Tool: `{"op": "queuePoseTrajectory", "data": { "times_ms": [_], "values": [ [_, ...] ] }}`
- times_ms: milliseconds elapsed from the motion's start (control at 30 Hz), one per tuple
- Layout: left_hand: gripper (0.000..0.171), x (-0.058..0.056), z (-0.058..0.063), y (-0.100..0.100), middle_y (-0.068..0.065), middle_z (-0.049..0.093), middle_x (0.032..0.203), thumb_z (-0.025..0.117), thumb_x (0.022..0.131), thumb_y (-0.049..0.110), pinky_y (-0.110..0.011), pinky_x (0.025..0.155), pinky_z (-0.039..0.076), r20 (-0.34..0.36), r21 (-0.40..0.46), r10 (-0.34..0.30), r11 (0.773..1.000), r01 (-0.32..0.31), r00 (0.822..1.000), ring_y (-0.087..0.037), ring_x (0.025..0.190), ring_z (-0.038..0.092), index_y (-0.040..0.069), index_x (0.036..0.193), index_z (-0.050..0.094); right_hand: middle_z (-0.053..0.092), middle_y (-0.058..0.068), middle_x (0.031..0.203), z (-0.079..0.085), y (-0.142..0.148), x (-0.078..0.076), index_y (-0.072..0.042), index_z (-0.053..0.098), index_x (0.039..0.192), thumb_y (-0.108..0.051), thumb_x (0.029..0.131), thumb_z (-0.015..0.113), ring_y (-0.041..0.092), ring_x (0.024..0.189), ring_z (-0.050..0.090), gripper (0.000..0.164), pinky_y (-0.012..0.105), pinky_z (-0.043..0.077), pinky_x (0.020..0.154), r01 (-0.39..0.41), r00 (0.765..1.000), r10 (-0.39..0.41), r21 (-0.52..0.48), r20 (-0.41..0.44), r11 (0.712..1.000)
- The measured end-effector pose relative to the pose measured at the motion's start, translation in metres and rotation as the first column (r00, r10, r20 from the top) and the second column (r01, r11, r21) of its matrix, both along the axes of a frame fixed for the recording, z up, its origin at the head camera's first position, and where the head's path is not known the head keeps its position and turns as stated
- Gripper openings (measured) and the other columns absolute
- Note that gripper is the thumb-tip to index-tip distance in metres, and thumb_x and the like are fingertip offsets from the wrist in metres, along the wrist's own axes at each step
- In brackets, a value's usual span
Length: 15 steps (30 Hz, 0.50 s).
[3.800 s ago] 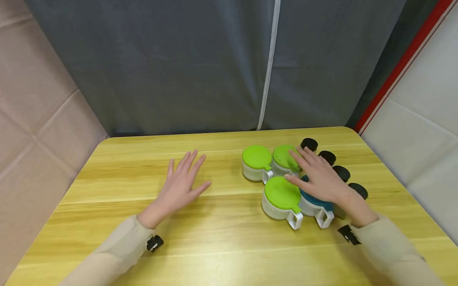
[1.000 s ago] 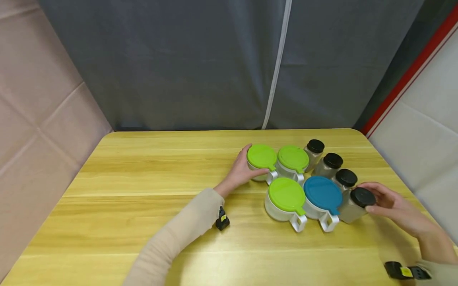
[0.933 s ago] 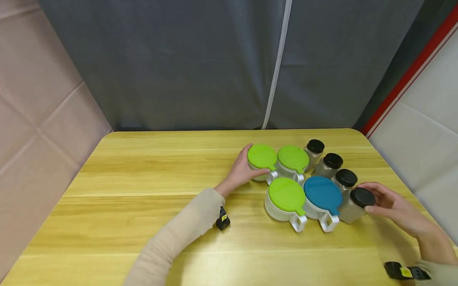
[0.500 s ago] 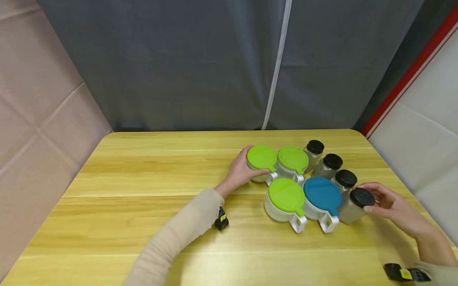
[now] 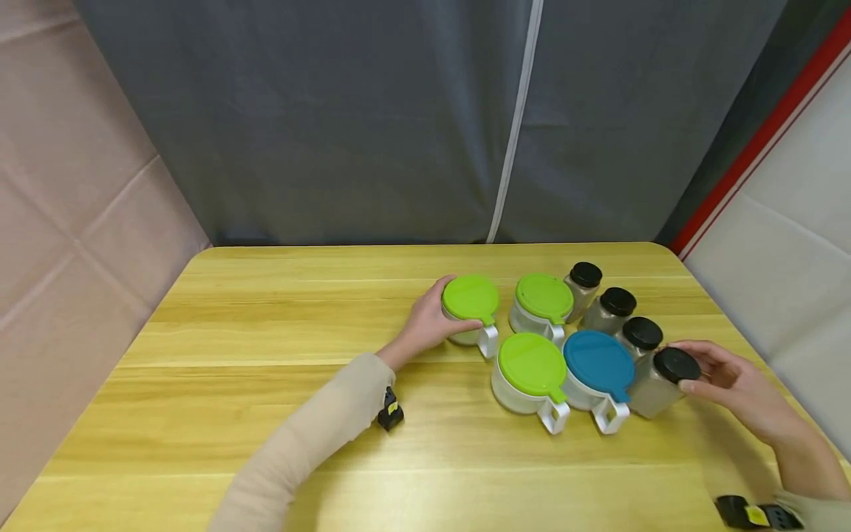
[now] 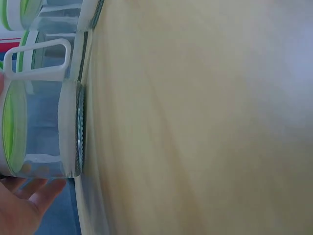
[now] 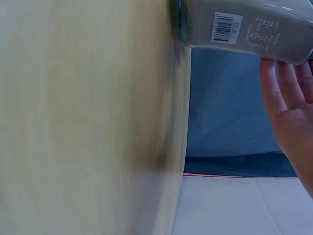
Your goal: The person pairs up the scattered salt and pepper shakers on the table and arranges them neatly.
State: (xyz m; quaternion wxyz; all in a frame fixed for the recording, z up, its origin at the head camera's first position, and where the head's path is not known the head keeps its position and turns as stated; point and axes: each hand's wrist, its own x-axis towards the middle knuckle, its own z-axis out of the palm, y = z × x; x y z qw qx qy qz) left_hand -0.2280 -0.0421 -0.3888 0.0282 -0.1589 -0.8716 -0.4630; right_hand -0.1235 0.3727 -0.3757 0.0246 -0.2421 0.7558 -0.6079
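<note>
In the head view my left hand [image 5: 428, 318] grips a clear jar with a green lid [image 5: 470, 298] and a white handle, thumb on the near side. The left wrist view shows this glass jar [image 6: 44, 127] standing close to the tabletop. At the right, my right hand [image 5: 738, 384] holds the nearest black-lidded jar [image 5: 654, 388] between thumb and fingers. A barcode label [image 7: 227, 28] shows on its side in the right wrist view. Two more green-lidded jars [image 5: 544, 297] and a blue-lidded jar [image 5: 600, 362] stand between the hands.
Several black-lidded jars [image 5: 617, 301] form a slanting row along the right of the handled jars. The wooden table [image 5: 266, 332] ends at a grey curtain [image 5: 332, 133] behind, with a white panel [image 5: 791, 244] to the right.
My left hand came over from the left, took hold of the green-lidded jar and has slid it left, opening a gap. My right hand settled on the nearest black-lidded jar, which has shifted slightly.
</note>
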Motion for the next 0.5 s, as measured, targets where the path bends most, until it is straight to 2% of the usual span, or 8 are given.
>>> {"op": "queuePoseTrajectory", "data": {
  "times_ms": [167,233,267,333,500],
  "values": [
    [0.091,0.005,0.004,-0.016,-0.005,0.046,0.123,0.078,0.061,0.042,-0.035,0.091,0.035,0.024,-0.006,-0.030,1.000,0.030,0.999,-0.018,0.109,0.045,0.008,0.133,0.034,0.053,0.004,0.114,-0.028,0.031,-0.015,0.005,0.039,0.127,0.021,0.080,0.047,0.011,0.092,0.055,0.050,0.021,0.047,0.065,0.042,0.999,-0.042,0.060,-0.011,0.997],
    [0.091,0.008,0.007,-0.024,-0.004,0.047,0.123,0.078,0.061,0.041,-0.035,0.091,0.035,0.033,-0.002,-0.057,0.998,0.057,0.998,-0.017,0.109,0.045,0.009,0.133,0.034,0.052,0.004,0.115,-0.030,0.037,-0.016,0.004,0.038,0.128,0.019,0.081,0.047,0.011,0.094,0.054,0.051,0.020,0.046,0.066,0.082,0.997,-0.081,0.099,-0.020,0.992],
    [0.091,0.009,0.008,-0.028,-0.003,0.047,0.123,0.078,0.061,0.041,-0.036,0.091,0.035,0.036,-0.003,-0.072,0.997,0.072,0.997,-0.017,0.109,0.045,0.010,0.134,0.034,0.051,0.004,0.116,-0.028,0.038,-0.015,0.005,0.036,0.129,0.020,0.081,0.046,0.010,0.095,0.054,0.051,0.019,0.046,0.067,0.081,0.997,-0.080,0.088,-0.018,0.993],
    [0.090,0.013,0.010,-0.037,-0.001,0.047,0.123,0.078,0.061,0.041,-0.036,0.090,0.036,0.043,-0.005,-0.103,0.995,0.103,0.994,-0.016,0.107,0.046,0.012,0.134,0.034,0.052,0.000,0.115,-0.016,0.032,-0.009,0.003,0.039,0.128,0.018,0.082,0.048,0.008,0.094,0.054,0.050,0.017,0.044,0.067,0.148,0.989,-0.144,0.140,-0.039,0.979],
    [0.088,0.023,0.017,-0.064,-0.003,0.047,0.123,0.078,0.062,0.040,-0.035,0.084,0.042,0.051,-0.024,-0.166,0.986,0.168,0.985,-0.018,0.105,0.048,0.013,0.134,0.034,0.053,-0.014,0.108,0.019,0.012,0.009,-0.010,0.047,0.125,0.011,0.083,0.052,-0.002,0.089,0.052,0.048,0.013,0.042,0.064,0.311,0.950,-0.298,0.268,-0.090,0.912]
  ]
}}
